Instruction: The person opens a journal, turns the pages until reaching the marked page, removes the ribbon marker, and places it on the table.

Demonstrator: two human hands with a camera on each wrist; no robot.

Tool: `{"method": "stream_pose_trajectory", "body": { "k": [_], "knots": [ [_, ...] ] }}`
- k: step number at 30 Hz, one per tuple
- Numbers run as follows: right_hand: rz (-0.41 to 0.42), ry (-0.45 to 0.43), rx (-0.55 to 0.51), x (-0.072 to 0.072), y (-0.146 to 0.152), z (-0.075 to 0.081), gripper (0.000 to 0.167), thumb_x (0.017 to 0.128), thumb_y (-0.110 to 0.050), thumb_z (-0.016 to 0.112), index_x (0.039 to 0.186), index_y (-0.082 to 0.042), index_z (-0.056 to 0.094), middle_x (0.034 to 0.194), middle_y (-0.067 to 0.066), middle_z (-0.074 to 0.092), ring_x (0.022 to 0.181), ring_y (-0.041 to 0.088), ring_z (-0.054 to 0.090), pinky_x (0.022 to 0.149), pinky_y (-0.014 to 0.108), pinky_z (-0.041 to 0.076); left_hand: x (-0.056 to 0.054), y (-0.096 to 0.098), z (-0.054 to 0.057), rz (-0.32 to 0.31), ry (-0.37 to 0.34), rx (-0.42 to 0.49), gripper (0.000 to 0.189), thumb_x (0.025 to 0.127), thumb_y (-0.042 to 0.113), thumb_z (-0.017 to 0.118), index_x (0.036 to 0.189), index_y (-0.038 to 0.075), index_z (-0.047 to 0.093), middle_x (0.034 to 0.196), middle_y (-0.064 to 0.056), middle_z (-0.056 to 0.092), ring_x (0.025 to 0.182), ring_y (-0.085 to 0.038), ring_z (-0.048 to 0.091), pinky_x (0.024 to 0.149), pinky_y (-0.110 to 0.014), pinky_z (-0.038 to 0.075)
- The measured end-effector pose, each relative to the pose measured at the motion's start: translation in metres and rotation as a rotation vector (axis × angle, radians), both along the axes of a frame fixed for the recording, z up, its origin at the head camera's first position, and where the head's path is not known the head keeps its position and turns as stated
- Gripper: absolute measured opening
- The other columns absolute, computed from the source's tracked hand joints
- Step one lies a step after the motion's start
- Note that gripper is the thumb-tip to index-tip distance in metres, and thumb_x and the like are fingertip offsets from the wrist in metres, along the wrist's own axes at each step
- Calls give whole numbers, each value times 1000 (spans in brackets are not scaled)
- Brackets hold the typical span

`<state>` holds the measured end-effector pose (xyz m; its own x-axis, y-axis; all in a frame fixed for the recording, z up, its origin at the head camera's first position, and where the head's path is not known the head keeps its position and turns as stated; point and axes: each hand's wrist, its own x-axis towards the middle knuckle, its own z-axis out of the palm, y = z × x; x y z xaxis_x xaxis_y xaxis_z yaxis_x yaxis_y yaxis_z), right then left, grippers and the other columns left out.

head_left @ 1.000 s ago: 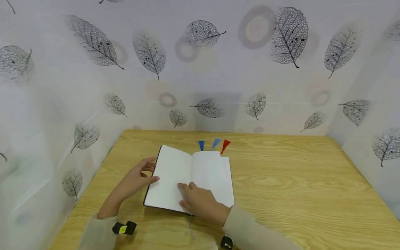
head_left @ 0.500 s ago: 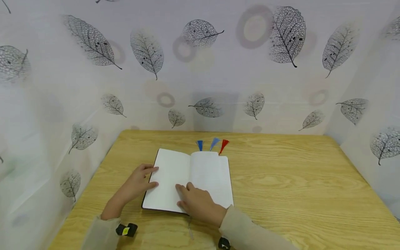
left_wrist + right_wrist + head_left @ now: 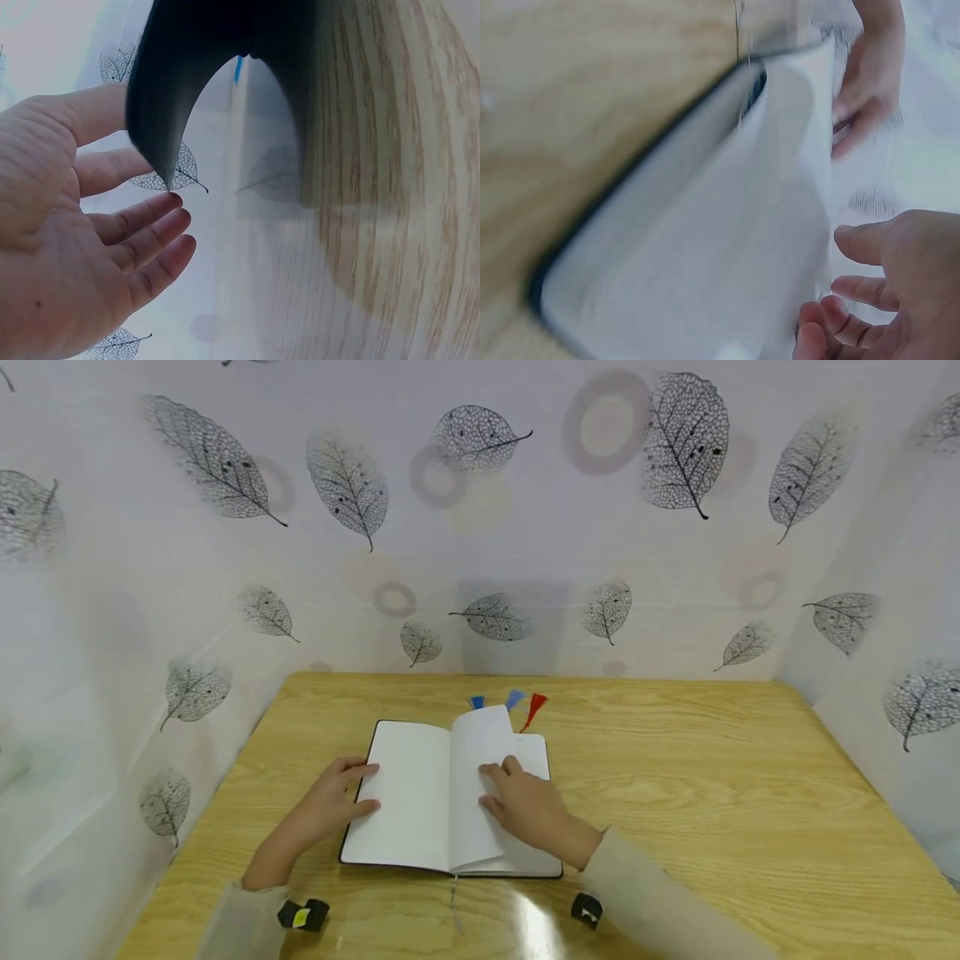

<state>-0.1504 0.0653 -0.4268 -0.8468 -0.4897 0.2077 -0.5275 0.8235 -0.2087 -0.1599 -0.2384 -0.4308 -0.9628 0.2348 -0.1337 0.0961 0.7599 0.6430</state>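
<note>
An open notebook (image 3: 412, 793) with a dark cover and blank pages lies on the wooden table. My left hand (image 3: 330, 802) grips its left edge, thumb and index finger on the page. In the left wrist view the other fingers of this hand (image 3: 82, 217) are under the dark cover (image 3: 172, 82). On the right side a page (image 3: 476, 793) stands partly raised. The right hand (image 3: 532, 806) holds this page at its outer edge, thumb and index finger on top. Curled fingers (image 3: 821, 330) show beneath the page (image 3: 705, 255) in the right wrist view.
A dark blue tassel (image 3: 477, 702), a light blue tassel (image 3: 516, 698) and a red tassel (image 3: 536, 707) stick out beyond the notebook's top. A grey ribbon (image 3: 453, 906) hangs from the bottom of the spine. Leaf-printed sheeting (image 3: 525, 552) surrounds the table (image 3: 697, 802) at the back and sides.
My right hand has moved from the left page to the right one, where a page is now raised. The left side of the notebook lies lower, with the left hand still at its edge.
</note>
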Motion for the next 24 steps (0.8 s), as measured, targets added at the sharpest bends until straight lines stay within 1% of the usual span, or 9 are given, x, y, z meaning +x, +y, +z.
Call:
{"method": "stream_pose_trajectory", "body": {
  "k": [2, 5, 8, 9, 12, 14, 16, 19, 24],
  "knots": [
    [-47, -26, 5, -5, 9, 2, 42, 90, -32, 68, 124, -8, 60, 93, 10, 58, 48, 9, 37, 38, 20, 28, 1, -1, 0, -6, -3, 3, 59, 88, 16, 69, 139, -5, 47, 144, -28, 34, 130, -48, 38, 100, -57, 40],
    [-126, -115, 12, -10, 21, 3, 49, 91, -37, 65, 129, -7, 57, 99, 13, 58, 46, 12, 37, 38, 22, 28, 2, -2, 0, -14, -7, 3, 59, 89, 17, 68, 139, -5, 46, 146, -28, 33, 131, -49, 38, 100, -58, 40],
    [-195, -225, -16, -14, 29, 3, 57, 93, -42, 60, 136, -5, 51, 118, 22, 59, 49, 20, 50, 39, 26, 33, 2, -2, 1, -17, -15, 8, 60, 90, 18, 67, 140, -4, 44, 147, -27, 31, 132, -49, 36, 100, -58, 40],
    [-210, -258, -29, -15, 30, 2, 59, 94, -43, 59, 138, -5, 49, 124, 24, 58, 55, 23, 57, 40, 28, 37, 2, -2, 2, -18, -18, 10, 60, 90, 19, 67, 141, -4, 44, 148, -27, 31, 132, -49, 36, 100, -57, 40],
    [-223, -366, -106, -17, 34, 1, 60, 95, -41, 57, 141, -4, 46, 118, 21, 63, 67, 24, 62, 47, 30, 42, 2, -2, 3, -17, -31, 21, 61, 91, 21, 67, 142, -2, 43, 149, -26, 30, 133, -49, 35, 100, -57, 40],
    [-206, -420, -174, -17, 36, -1, 58, 96, -38, 57, 140, -3, 46, 103, 13, 66, 68, 17, 58, 52, 28, 43, 2, -3, 3, -16, -38, 31, 62, 91, 23, 67, 142, -1, 43, 149, -25, 30, 134, -48, 35, 100, -56, 40],
    [-177, -471, -266, -18, 37, -3, 55, 96, -33, 58, 140, -1, 46, 90, 5, 62, 63, 13, 51, 53, 26, 42, 2, -3, 4, -16, -45, 42, 63, 91, 24, 67, 143, -1, 43, 150, -24, 29, 134, -48, 35, 100, -55, 41],
    [-108, -519, -397, -18, 40, -5, 52, 98, -27, 57, 139, 1, 44, 93, 6, 61, 61, 9, 49, 54, 23, 42, 3, -3, 4, -7, -48, 55, 62, 90, 24, 68, 142, 0, 44, 150, -23, 30, 133, -48, 37, 99, -55, 42],
    [14, -631, -602, -18, 39, -2, 51, 100, -24, 52, 141, 4, 38, 102, 15, 55, 63, 11, 51, 54, 23, 43, 4, -8, 5, 16, -33, 79, 60, 90, 27, 68, 141, 3, 47, 152, -20, 32, 134, -48, 37, 101, -56, 40]
  ]
}}
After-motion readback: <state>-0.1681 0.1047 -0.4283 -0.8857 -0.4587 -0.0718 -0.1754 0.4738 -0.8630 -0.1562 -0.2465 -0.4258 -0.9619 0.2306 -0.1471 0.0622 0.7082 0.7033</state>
